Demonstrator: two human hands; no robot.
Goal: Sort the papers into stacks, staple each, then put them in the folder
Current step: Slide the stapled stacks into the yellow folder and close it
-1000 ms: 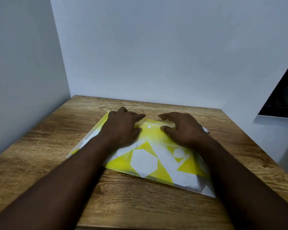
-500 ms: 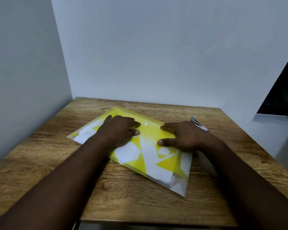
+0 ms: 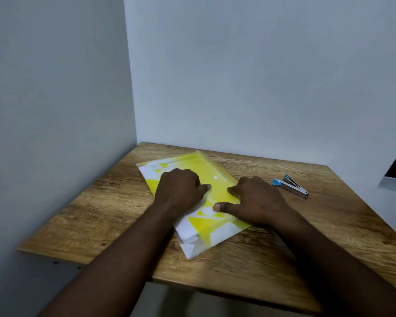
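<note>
Pressing left grip [image 3: 181, 188] and right grip [image 3: 254, 200] flat on yellow folder [image 3: 215, 223], fingers extended, clutching nothing. Lying skewed mid-surface [image 3: 329, 236] with papers [image 3: 188, 234] visible inside. Risking slick plastic skating under uneven push, bunching sheets (snap [image 3: 215, 177] possibly not latching). Leaving stapler [image 3: 290, 186] parked off right.

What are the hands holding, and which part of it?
Neither hand grips anything. The left hand presses the middle of the yellow folder and the right hand presses its right edge, flat on the table.
</note>
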